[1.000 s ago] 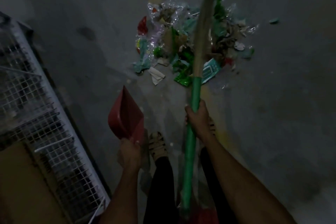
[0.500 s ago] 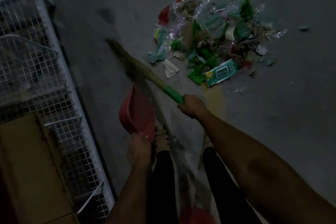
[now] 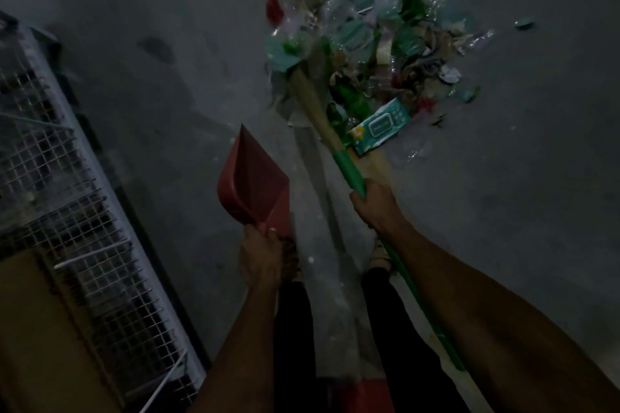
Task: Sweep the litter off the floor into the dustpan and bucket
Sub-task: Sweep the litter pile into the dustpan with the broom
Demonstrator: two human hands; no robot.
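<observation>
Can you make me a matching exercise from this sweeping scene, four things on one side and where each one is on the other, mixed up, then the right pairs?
Things:
1. dustpan
2. broom
3. wet wipes packet
4. wire mesh rack

Places:
A. along the left edge of the view
B. gripped by the right hand, its head in the litter pile
C. held by the left hand, off the floor, short of the pile
D. flat on the floor at the near edge of the pile

Pairs: 1-C, 2-B, 3-D, 4-A
</observation>
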